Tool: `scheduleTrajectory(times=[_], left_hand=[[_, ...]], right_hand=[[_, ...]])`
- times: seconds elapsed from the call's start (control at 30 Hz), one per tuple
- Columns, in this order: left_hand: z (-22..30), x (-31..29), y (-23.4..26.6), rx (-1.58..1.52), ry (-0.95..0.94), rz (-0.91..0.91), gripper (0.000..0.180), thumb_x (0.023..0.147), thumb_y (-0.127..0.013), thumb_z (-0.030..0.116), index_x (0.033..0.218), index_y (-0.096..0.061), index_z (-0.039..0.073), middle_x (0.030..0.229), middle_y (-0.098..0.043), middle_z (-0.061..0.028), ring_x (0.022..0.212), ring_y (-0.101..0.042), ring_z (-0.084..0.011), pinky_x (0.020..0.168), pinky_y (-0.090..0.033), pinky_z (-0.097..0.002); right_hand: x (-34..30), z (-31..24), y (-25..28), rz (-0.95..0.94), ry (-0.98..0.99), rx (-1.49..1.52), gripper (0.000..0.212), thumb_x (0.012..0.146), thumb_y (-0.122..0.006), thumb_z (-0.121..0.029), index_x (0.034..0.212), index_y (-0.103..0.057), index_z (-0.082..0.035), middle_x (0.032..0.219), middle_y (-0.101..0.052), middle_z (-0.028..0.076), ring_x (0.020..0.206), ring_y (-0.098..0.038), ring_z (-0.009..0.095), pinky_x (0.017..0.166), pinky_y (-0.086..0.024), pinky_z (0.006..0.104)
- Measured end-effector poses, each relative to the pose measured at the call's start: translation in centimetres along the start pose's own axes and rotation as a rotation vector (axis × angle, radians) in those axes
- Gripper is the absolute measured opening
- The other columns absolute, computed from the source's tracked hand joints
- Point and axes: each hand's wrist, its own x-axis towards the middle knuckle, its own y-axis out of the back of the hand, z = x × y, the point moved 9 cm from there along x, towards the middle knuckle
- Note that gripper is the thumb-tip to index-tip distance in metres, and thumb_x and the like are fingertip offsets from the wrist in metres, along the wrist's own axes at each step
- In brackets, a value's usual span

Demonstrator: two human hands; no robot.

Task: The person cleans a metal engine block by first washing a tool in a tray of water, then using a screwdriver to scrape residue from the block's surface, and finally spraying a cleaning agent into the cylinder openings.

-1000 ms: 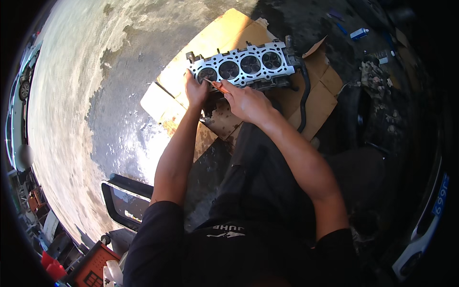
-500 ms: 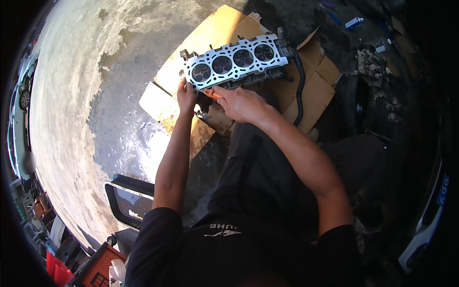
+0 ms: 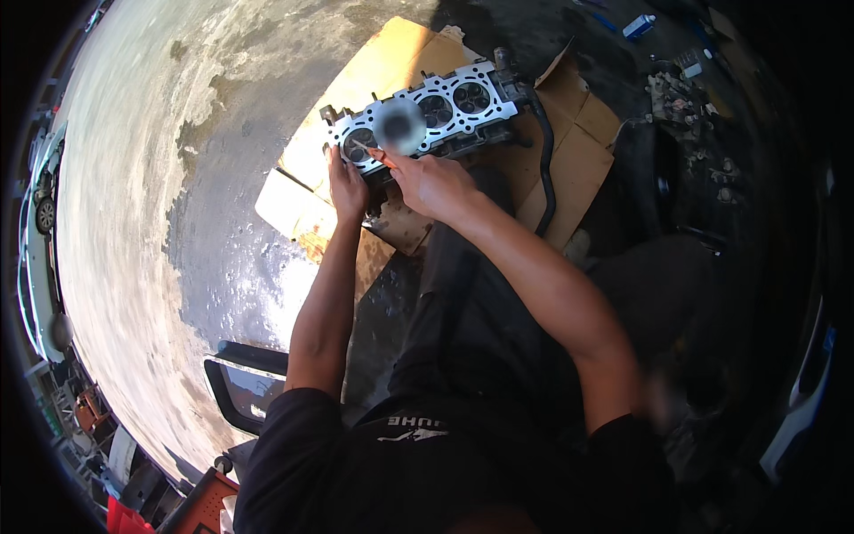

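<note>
A cylinder head (image 3: 427, 111) lies with its pale machined face up, its round combustion chambers showing dark valves. A grey blur hides one of the middle chambers. My left hand (image 3: 348, 189) grips the head at its near left corner, thumb and fingers at the edge. My right hand (image 3: 434, 185) is closed round a slim orange-handled tool (image 3: 382, 157) that looks like a screwdriver. Its thin tip reaches over the leftmost chamber (image 3: 359, 145); whether it touches the valves I cannot tell.
Flattened cardboard (image 3: 578, 165) lies under the head on the stained concrete floor. A black hose (image 3: 546, 169) hangs from the head's right end. Loose metal parts (image 3: 676, 98) and a blue-and-white can (image 3: 639, 27) lie to the right. A black-framed panel (image 3: 245, 387) stands at my left.
My right hand has shifted slightly, and the tool's tip now shows over the leftmost chamber instead of by the near edge. My left hand keeps its place at the corner.
</note>
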Motion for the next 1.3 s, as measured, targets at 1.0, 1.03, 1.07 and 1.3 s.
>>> scheduleTrajectory(times=[1.0,1.03,1.07,1.3], left_hand=[[13.6,4.5,-13.7,0.495,-0.41,-0.189,0.062,0.1,-0.04,0.034,0.151,-0.029,0.0,0.158,-0.028,-0.0181,0.149,-0.021,-0.0313,0.12,-0.014,-0.0498],[13.4,4.4,-14.5,0.503,-0.398,-0.184,0.061,0.1,-0.041,0.034,0.15,-0.031,0.0,0.157,-0.03,-0.0182,0.148,-0.023,-0.0318,0.119,-0.015,-0.0499],[13.3,4.3,-15.0,0.494,-0.374,-0.211,0.063,0.099,-0.04,0.034,0.151,-0.029,-0.001,0.158,-0.029,-0.0168,0.149,-0.022,-0.0302,0.12,-0.012,-0.0479],[15.0,3.8,-15.4,0.501,-0.392,-0.201,0.061,0.1,-0.039,0.036,0.151,-0.033,0.003,0.157,-0.031,-0.0165,0.148,-0.024,-0.0311,0.12,-0.015,-0.0476]], right_hand=[[1.0,11.2,10.6,0.158,-0.186,0.06,0.039,0.099,-0.047,-0.028,0.137,-0.051,-0.02,0.101,-0.069,0.024,0.091,-0.066,0.044,0.082,-0.052,0.0535],[1.3,11.9,10.1,0.176,-0.179,0.079,0.039,0.099,-0.047,-0.029,0.137,-0.05,-0.021,0.099,-0.069,0.023,0.091,-0.067,0.043,0.081,-0.052,0.0529],[1.7,12.7,9.3,0.19,-0.168,0.092,0.038,0.1,-0.046,-0.03,0.137,-0.05,-0.023,0.098,-0.07,0.022,0.09,-0.067,0.042,0.08,-0.053,0.0524],[0.1,14.1,10.2,0.216,-0.06,0.062,0.034,0.099,-0.048,-0.025,0.132,-0.052,-0.02,0.094,-0.07,0.021,0.084,-0.069,0.04,0.075,-0.056,0.0492]])
